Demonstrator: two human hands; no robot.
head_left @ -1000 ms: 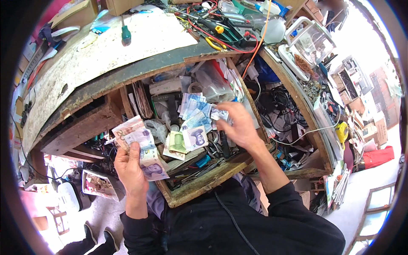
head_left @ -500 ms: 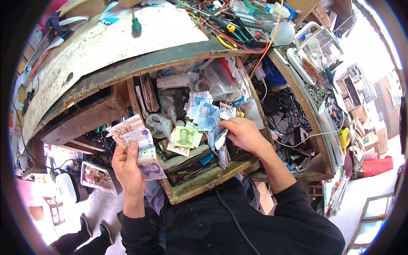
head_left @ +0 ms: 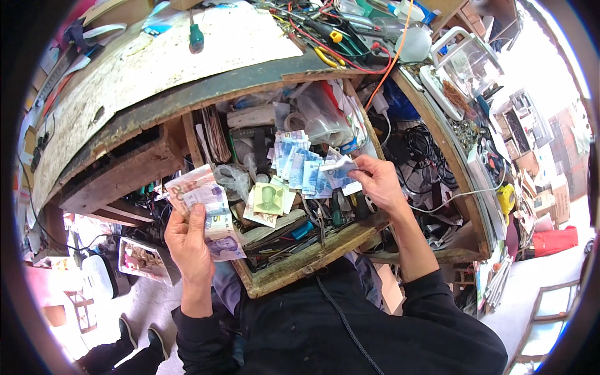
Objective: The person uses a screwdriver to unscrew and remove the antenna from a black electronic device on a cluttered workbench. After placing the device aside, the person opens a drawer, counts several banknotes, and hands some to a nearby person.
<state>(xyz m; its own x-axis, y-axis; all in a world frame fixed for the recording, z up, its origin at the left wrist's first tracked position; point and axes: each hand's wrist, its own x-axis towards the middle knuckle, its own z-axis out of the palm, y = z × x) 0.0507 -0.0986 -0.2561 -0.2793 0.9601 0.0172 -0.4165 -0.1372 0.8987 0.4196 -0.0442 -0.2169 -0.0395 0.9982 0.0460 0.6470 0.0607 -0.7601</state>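
My left hand (head_left: 190,247) is closed on a fanned bundle of banknotes (head_left: 209,206), reddish and purple, with the thumb pressed on top. Over the right part of an open wooden drawer (head_left: 300,270), my right hand (head_left: 377,181) pinches a bluish banknote (head_left: 339,167) between thumb and fingers. Beside that note, several blue banknotes (head_left: 300,169) lie overlapping on the drawer's contents. Nearer to me are yellow-green banknotes (head_left: 269,199). A crumpled clear plastic bag (head_left: 232,181) sits left of them, and a small blue object (head_left: 302,231) lies near the drawer's front.
The worktop (head_left: 150,75) above the drawer holds a green-handled screwdriver (head_left: 196,39) and cluttered tools and wires. A second compartment (head_left: 462,250) to the right is full of cables. A white cord (head_left: 450,201) crosses it. Someone's feet (head_left: 156,342) show at lower left.
My right hand has moved right and slightly up, lifting a bluish note by its edge. The blue notes now lie more spread out. The left hand still holds its bundle.
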